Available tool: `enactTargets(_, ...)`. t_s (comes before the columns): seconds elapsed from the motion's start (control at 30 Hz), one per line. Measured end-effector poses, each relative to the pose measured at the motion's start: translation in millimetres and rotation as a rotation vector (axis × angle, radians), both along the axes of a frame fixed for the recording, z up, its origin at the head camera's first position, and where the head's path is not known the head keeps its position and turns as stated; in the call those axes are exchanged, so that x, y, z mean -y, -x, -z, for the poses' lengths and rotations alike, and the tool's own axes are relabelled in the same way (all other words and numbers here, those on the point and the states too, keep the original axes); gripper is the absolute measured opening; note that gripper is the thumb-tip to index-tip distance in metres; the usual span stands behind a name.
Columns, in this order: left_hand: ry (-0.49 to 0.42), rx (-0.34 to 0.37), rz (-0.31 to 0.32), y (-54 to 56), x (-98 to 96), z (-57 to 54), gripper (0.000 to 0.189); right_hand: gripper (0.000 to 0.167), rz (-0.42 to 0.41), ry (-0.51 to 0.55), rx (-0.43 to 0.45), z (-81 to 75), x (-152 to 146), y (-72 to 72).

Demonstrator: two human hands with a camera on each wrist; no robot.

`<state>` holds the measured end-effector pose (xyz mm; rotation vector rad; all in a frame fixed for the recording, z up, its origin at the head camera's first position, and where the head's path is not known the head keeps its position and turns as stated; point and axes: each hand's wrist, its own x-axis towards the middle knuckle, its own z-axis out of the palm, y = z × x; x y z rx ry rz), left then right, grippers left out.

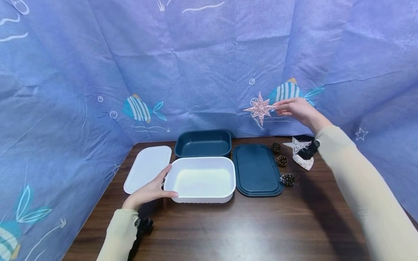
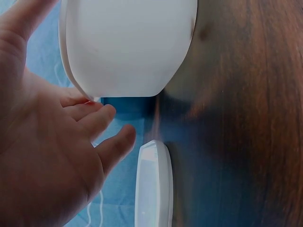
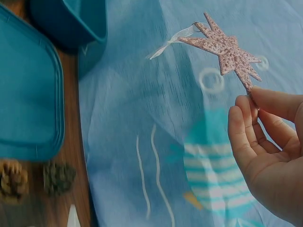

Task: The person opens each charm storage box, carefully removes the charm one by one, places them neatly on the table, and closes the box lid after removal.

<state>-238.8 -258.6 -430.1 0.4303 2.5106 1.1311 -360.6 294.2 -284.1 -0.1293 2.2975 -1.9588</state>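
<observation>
My right hand [image 1: 298, 110] holds a glittery pink star ornament [image 1: 260, 108] up in front of the cloth, pinching one point between thumb and fingers. A white ribbon loop [image 3: 173, 42] hangs from the ornament's far side in the right wrist view. The left hand [image 1: 150, 190] spans the left end of a white rectangular container [image 1: 200, 199], thumb at the front corner and index finger at the back corner. Its other fingers [image 2: 116, 146] hang loosely below the rim. The container stands upright on the table, and no contents show inside.
Behind the white container stands a dark blue container [image 1: 202, 146]. A white lid [image 1: 148, 166] lies left, a blue lid [image 1: 258, 170] right. Several pine cones [image 1: 282, 160], a white star [image 1: 296, 144] and a pale heart-shaped ornament [image 1: 303, 162] lie farther right. Blue cloth [image 1: 202, 72] hangs behind the table.
</observation>
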Motion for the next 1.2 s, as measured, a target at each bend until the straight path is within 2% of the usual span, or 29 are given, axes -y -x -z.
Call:
enactTargets(0.33,0.025,-0.02,0.003,-2.7,0.2,-0.2,0.117,0.029,0.008,0.039,-0.006,-3.0,-58,-36.4)
enactTargets(0.53,0.036,-0.029,0.003,-4.7,1.9,-0.3,0.116,0.031,0.024,0.018,-0.008,4.5,-85,-61.9)
enactTargets(0.63,0.04,-0.024,0.0,-5.6,2.6,-0.5,0.117,0.033,0.034,0.053,0.001,12.9,-98,-75.9)
enactTargets(0.8,0.034,-0.031,0.003,-6.2,3.3,-0.8,0.117,0.035,0.0,0.19,0.013,32.7,-119,-95.2)
enactTargets(0.87,0.034,-0.04,0.008,-5.8,3.2,-0.7,0.116,0.037,-0.035,0.264,0.013,41.7,-128,-101.6)
enactTargets(0.97,0.037,-0.048,0.012,-5.1,2.5,-0.3,0.116,0.04,-0.07,0.315,-0.005,55.3,-140,-111.9)
enactTargets(1.2,0.036,-0.043,0.018,-5.4,0.2,1.3,0.116,0.044,-0.117,0.355,-0.022,85.4,-159,-136.7)
